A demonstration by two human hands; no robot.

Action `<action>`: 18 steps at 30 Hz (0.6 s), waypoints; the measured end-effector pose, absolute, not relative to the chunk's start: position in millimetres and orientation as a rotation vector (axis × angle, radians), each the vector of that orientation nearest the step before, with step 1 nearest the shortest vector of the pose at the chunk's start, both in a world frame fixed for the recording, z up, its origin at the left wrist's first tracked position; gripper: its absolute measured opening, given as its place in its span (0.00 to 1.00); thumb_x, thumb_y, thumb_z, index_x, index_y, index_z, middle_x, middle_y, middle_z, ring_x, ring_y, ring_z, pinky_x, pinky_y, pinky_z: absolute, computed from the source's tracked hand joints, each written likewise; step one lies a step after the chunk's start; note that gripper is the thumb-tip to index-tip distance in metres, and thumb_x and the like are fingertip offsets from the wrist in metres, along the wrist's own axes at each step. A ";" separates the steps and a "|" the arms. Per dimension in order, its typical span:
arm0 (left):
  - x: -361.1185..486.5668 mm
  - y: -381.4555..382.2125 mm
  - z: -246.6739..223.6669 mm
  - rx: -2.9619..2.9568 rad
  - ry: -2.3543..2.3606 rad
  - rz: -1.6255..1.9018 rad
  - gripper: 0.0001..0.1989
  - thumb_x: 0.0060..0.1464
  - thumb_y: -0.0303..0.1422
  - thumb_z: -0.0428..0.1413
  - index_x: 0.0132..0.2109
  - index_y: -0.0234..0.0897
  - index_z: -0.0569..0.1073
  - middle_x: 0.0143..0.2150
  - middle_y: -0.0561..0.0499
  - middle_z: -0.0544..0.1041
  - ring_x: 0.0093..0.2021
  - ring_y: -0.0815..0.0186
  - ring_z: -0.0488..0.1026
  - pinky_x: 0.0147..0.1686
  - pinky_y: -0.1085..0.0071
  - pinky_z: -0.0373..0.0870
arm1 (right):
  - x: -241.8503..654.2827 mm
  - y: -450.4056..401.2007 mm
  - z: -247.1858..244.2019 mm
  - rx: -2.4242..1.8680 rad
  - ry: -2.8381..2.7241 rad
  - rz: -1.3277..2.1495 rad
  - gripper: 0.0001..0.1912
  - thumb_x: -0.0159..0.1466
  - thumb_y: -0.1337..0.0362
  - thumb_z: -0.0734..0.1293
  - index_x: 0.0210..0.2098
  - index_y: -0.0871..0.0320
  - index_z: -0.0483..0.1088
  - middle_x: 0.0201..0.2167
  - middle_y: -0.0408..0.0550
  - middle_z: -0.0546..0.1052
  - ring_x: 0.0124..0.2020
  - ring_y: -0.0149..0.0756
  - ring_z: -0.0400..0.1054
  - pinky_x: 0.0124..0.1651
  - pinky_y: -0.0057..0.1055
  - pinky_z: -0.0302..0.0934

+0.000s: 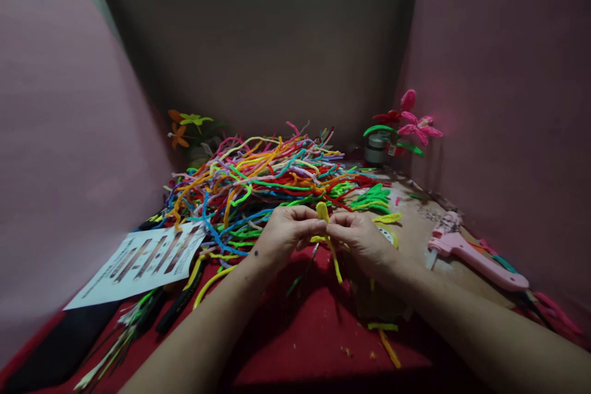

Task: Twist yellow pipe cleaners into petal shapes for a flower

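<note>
Both hands meet near the middle of the view, fingertips pinched on a yellow pipe cleaner piece (322,212). Its looped, petal-like top stands up between them, and a thin yellow tail hangs below. My left hand (287,231) is closed on it from the left. From the right, my right hand (357,235) grips the same piece with thumb and forefinger. Directly behind the hands lies a big tangled heap of coloured pipe cleaners (258,178). Green leaf-like pieces (373,198) and a yellow petal (386,218) rest just beyond my right hand.
A pink glue gun (480,258) lies on a brown board (418,215) at the right. At the left is a printed sheet (138,261) on the red cloth (295,351). Pipe cleaner flowers (420,126) stand at the back right, others (179,134) at the back left.
</note>
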State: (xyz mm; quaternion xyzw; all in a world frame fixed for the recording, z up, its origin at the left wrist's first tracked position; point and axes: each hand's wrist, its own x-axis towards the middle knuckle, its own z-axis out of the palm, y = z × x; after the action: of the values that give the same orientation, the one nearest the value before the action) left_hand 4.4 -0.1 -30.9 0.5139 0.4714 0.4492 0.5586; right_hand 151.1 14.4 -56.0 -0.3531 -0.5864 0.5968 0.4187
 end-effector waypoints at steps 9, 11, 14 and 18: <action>0.7 0.0 -27.3 1.345 1.151 0.965 0.09 0.43 0.33 0.57 0.24 0.33 0.65 0.16 0.57 0.63 0.15 0.77 0.56 0.16 0.78 0.50 | 153.9 14.3 -51.4 -0.834 -1.397 1.735 0.08 0.47 0.66 0.67 0.17 0.61 0.63 0.14 0.38 0.60 0.18 0.23 0.49 0.22 0.26 0.43; 6.4 -2.9 -29.2 1.502 1.221 1.037 0.09 0.47 0.33 0.54 0.24 0.34 0.64 0.18 0.58 0.62 0.17 0.76 0.56 0.18 0.78 0.51 | 154.2 14.3 -51.2 -0.838 -1.344 1.769 0.08 0.47 0.67 0.66 0.17 0.61 0.63 0.14 0.37 0.60 0.17 0.23 0.50 0.22 0.26 0.43; 13.6 -4.7 -37.7 1.660 1.289 1.173 0.09 0.49 0.33 0.52 0.24 0.34 0.62 0.21 0.58 0.60 0.22 0.75 0.56 0.21 0.78 0.54 | 154.4 15.1 -52.0 -0.821 -1.309 1.789 0.08 0.47 0.67 0.66 0.16 0.61 0.62 0.14 0.37 0.59 0.16 0.23 0.50 0.21 0.25 0.43; 16.5 -4.7 -42.7 1.657 1.352 1.240 0.09 0.50 0.34 0.51 0.25 0.34 0.63 0.22 0.57 0.61 0.24 0.74 0.57 0.23 0.77 0.55 | 155.0 16.8 -53.3 -0.796 -1.329 1.762 0.07 0.48 0.66 0.66 0.18 0.61 0.64 0.15 0.38 0.61 0.17 0.23 0.50 0.21 0.25 0.43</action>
State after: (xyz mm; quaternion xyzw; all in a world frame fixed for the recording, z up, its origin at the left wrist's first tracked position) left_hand 16.5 -4.7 -42.7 0.6331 0.5166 0.4739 0.3283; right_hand 155.0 16.8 -53.3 -0.3128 -0.5224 0.6922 0.3874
